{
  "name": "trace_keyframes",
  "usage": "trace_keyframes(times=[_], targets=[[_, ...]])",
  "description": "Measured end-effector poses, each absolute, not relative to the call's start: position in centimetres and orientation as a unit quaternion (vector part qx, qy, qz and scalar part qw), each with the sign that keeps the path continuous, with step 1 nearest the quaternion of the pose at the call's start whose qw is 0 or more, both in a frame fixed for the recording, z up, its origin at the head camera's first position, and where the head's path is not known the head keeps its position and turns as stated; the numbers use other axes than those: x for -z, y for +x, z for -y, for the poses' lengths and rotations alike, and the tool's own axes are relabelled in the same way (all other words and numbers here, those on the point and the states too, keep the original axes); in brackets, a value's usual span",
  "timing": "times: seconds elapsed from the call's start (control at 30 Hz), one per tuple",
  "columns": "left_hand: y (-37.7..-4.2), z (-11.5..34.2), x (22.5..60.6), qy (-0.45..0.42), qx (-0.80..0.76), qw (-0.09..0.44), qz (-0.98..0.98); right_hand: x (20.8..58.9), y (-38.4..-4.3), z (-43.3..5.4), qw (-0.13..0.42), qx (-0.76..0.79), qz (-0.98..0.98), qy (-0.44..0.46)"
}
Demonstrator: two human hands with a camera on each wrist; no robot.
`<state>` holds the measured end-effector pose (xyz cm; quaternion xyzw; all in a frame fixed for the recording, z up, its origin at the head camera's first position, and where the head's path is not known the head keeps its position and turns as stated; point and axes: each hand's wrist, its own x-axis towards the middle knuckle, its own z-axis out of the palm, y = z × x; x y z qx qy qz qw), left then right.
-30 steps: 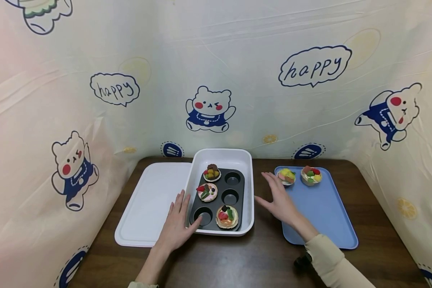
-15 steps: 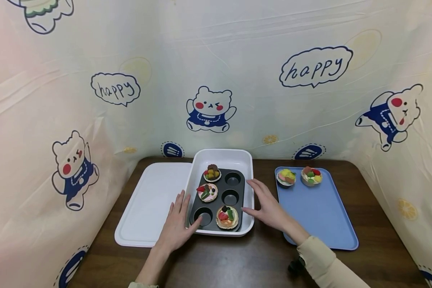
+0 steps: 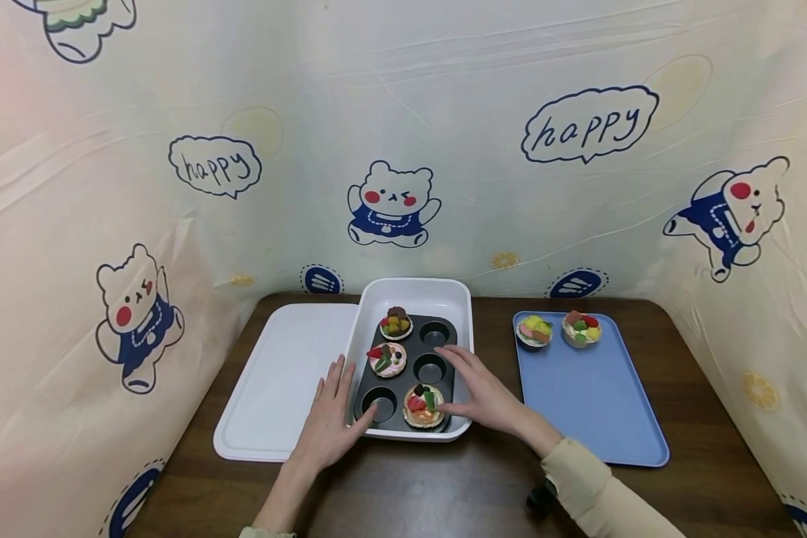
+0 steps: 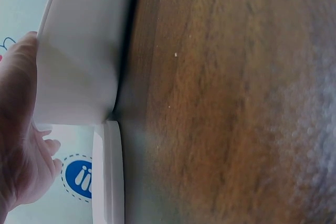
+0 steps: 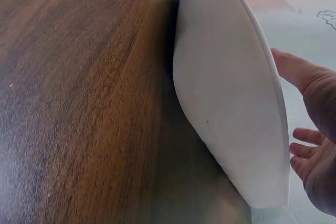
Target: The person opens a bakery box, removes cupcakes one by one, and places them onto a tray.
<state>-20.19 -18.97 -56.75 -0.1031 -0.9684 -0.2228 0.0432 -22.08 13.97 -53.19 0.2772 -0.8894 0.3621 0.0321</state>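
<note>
A white rectangular tub (image 3: 437, 295) holds a dark muffin tin (image 3: 404, 383). Toy fruit tarts sit in its cups: one at the back left (image 3: 396, 324), a pink one (image 3: 386, 359) at the middle left, and one (image 3: 424, 406) at the front right. My left hand (image 3: 332, 422) lies at the tub's left side, fingers straight, its thumb reaching over the front left corner. Over the tub's right rim hovers my right hand (image 3: 487, 400), fingers extended, thumb tip at the front right tart. The right wrist view shows the right hand (image 5: 320, 114) beyond the tub's rim.
A blue tray (image 3: 592, 403) on the right carries two more toy tarts, a yellow-topped one (image 3: 534, 332) and a mixed-fruit one (image 3: 581, 329). A flat white lid (image 3: 276, 388) lies left of the tub on the brown table (image 3: 403, 486). A printed curtain (image 3: 471, 149) surrounds the table.
My right hand has moved left from beside the blue tray to above the tub's right side, near the front right tart. The left hand has stayed in place.
</note>
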Motion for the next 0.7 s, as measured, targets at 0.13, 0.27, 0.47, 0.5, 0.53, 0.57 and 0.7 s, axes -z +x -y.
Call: trace_keyframes(times=[0.13, 0.27, 0.47, 0.5, 0.53, 0.57, 0.7], targets=[[-20.2, 19.0, 56.7, -0.105, 0.222, 0.046, 0.968, 53.1, -22.0, -13.5, 0.019, -0.355, 0.89, 0.286], [-20.2, 19.0, 56.6, -0.102, 0.22, 0.037, 0.969, 52.8, -22.1, -13.2, 0.003, -0.348, 0.888, 0.302], [-20.2, 18.9, 56.6, -0.104, 0.22, 0.049, 0.969, 52.9, -22.5, -12.7, -0.022, -0.334, 0.889, 0.313], [-20.2, 18.9, 56.6, -0.104, 0.22, 0.047, 0.969, 53.0, -22.5, -12.7, -0.024, -0.33, 0.89, 0.314], [-20.2, 18.9, 56.6, -0.103, 0.221, 0.046, 0.969, 53.0, -22.6, -12.6, -0.026, -0.329, 0.89, 0.316], [-20.2, 18.9, 56.6, -0.103, 0.221, 0.043, 0.969, 53.1, -22.6, -12.6, -0.029, -0.327, 0.889, 0.318], [-20.2, 18.9, 56.6, -0.1, 0.223, 0.031, 0.969, 53.3, -22.7, -12.4, -0.034, -0.322, 0.887, 0.328]])
